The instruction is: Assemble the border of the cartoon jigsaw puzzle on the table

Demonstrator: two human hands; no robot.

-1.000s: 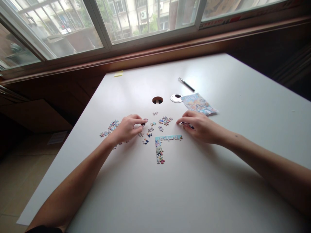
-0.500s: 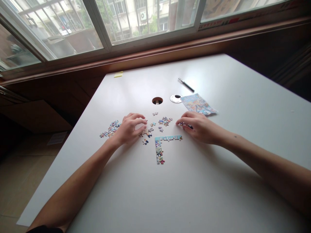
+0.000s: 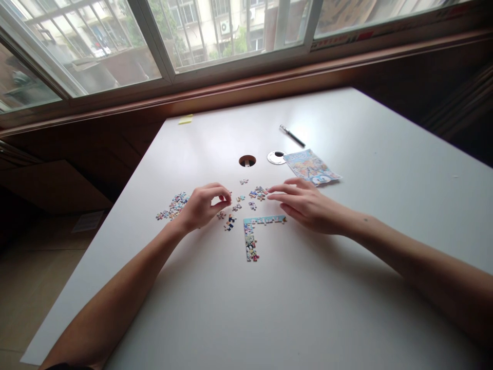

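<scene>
My left hand [image 3: 206, 205] is closed in a pinch, thumb and index tips together over the loose pieces; whatever is between them is too small to make out. Just below its fingertips lie a few dark and orange puzzle pieces [image 3: 230, 222]. My right hand [image 3: 304, 202] is open with fingers stretched to the left, the tips beside a small cluster of puzzle pieces [image 3: 258, 193]. Between and nearer than the hands, joined puzzle pieces [image 3: 250, 241] form an L-shaped corner with a light blue top strip. Left of my left hand is a heap of puzzle pieces [image 3: 174, 205].
A printed picture sheet [image 3: 311, 167] lies beyond my right hand on the white table [image 3: 269, 308]. Farther back are a pen [image 3: 291, 136], a round cable hole [image 3: 247, 161], its silver cover [image 3: 276, 158] and a yellow sticky note [image 3: 185, 119]. Windows line the far side.
My left thumb and index have come together from a wider gap. My right hand has shifted left, its fingers straightening toward the middle cluster. The view has moved slightly.
</scene>
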